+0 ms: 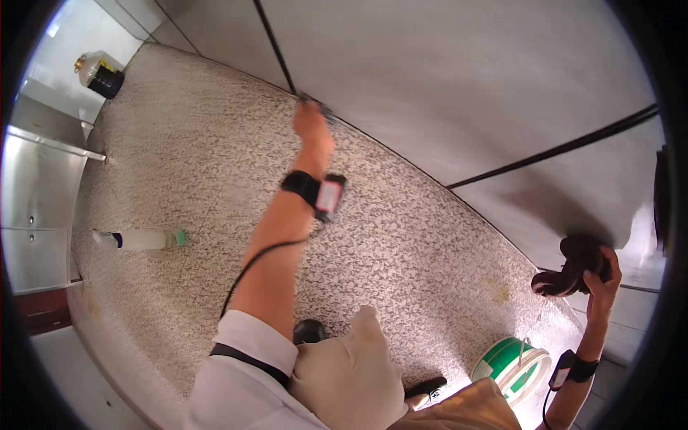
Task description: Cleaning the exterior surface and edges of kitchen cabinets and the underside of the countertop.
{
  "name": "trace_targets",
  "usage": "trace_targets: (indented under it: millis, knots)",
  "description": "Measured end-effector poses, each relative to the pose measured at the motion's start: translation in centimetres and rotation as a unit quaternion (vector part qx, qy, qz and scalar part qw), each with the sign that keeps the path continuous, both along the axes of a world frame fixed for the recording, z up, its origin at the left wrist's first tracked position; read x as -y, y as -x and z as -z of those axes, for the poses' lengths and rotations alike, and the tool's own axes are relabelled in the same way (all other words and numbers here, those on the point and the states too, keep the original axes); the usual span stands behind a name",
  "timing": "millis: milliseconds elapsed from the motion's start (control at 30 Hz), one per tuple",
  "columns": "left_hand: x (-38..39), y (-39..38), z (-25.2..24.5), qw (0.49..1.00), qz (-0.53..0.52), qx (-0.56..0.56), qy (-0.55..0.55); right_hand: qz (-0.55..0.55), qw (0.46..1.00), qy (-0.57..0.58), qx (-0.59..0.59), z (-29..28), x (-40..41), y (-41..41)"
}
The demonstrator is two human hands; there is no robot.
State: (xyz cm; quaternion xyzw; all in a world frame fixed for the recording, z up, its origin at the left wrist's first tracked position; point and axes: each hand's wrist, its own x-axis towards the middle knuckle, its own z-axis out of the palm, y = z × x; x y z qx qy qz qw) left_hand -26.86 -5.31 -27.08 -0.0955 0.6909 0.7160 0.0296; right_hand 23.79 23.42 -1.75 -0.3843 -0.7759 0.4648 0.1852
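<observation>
My left hand (pixel 313 129), blurred, is at the foot of a grey panelled wall (pixel 376 64), where it meets the speckled floor. Its fingers are curled around a small grey object (pixel 325 112), too blurred to name. On the right, my right hand (pixel 604 277) grips a bunched dark brown cloth (pixel 580 263) close to the wall's lower part. Whether the cloth touches the wall, I cannot tell. Each wrist wears a black strap with a small device and a cable.
A green and white plastic bucket (pixel 497 357) stands below my right hand. To the left on the speckled floor (pixel 231 161) is a spray bottle (pixel 142 239). A jug of dark liquid (pixel 102 77) stands at the far left. Metal cabinets (pixel 40 188) line the left side.
</observation>
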Motion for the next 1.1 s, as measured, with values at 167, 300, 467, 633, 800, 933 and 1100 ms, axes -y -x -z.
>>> trace_targets:
  millis: [167, 300, 467, 633, 800, 933, 1100]
  knots:
    - [0.0, 1.2, 0.4, 0.997, -0.067, 0.019, 0.024, 0.023, 0.999, -0.018, -0.015, -0.4, -0.7, -1.9]
    - [-6.3, -11.3, -0.4, 0.993, 0.092, -0.007, 0.072, 0.072, 0.997, -0.013, -0.004, -1.6, -0.6, -3.6]
    - [-9.9, -21.1, -4.0, 0.956, 0.269, 0.01, 0.12, 0.059, 0.996, 0.053, -0.046, -1.0, 0.1, -4.1]
    - [-6.7, -15.6, -2.8, 0.976, 0.136, -0.059, 0.162, 0.098, 0.99, 0.042, -0.096, -1.1, 1.1, -6.6]
    - [-5.3, -10.2, -0.2, 0.993, 0.01, -0.087, 0.076, 0.097, 0.987, 0.064, -0.111, -0.2, 0.6, -9.4]
    - [-8.9, -19.1, -0.4, 0.936, 0.156, -0.175, 0.263, 0.102, 0.984, 0.069, -0.128, 0.1, 0.2, -9.6]
    - [-10.0, -21.6, -0.6, 0.972, 0.204, -0.068, 0.099, 0.082, 0.985, 0.059, -0.141, -0.4, 0.6, -7.4]
